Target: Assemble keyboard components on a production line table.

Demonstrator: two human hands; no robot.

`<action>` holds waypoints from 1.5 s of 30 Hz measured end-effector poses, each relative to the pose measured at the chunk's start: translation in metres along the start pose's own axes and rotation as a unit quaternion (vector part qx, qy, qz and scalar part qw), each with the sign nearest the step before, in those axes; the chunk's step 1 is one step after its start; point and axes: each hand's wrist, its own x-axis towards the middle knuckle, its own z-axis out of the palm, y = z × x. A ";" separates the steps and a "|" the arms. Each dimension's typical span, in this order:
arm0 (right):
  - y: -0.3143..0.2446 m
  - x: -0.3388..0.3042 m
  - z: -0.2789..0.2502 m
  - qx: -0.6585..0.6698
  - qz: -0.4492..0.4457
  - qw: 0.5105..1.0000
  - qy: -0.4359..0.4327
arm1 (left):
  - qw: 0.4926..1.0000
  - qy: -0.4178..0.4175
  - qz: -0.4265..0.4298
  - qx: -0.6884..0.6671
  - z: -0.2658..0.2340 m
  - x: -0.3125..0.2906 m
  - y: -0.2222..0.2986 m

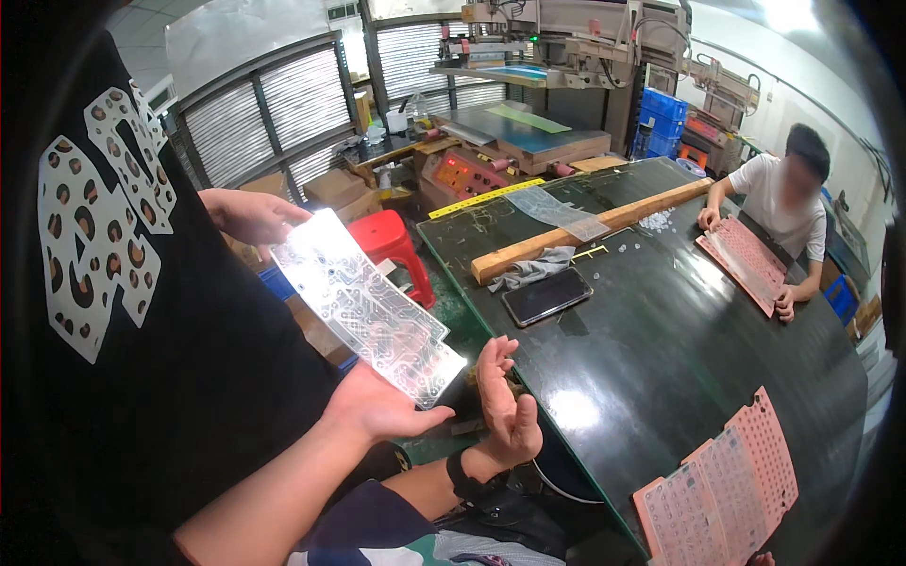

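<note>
My left hand (508, 401), with a black band at its wrist, is raised beside the table's edge. It is empty, its fingers loosely bent and apart. Just left of it is a clear sheet with silvery circuit traces (363, 307), held by a standing person in black: one hand (250, 215) grips the upper end and the other (377, 401) supports the lower end, palm up. At the lower right, a pink perforated board (779, 453) carries clear printed sheets (713, 491). Only the fingertips of my right hand (763, 560) show at the board's near edge; their grip is hidden.
On the dark table (651, 349) lie a phone (547, 297), a grey cloth (531, 269), a wooden bar (595, 229) and small clear pieces (656, 220). Across it, a seated person (788, 193) handles another pink board (746, 259). A red stool (392, 250) stands left of the table.
</note>
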 end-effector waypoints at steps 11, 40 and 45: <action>-0.004 -0.004 -0.018 -0.005 0.028 1.000 -0.006 | 0.917 0.117 0.344 0.166 -0.017 0.077 -0.155; 0.022 0.008 0.010 0.050 0.028 0.997 -0.060 | 0.883 0.160 0.375 0.232 -0.021 0.085 -0.151; 0.022 0.007 0.011 0.051 0.026 0.996 -0.072 | 0.886 0.158 0.361 0.245 -0.019 0.086 -0.153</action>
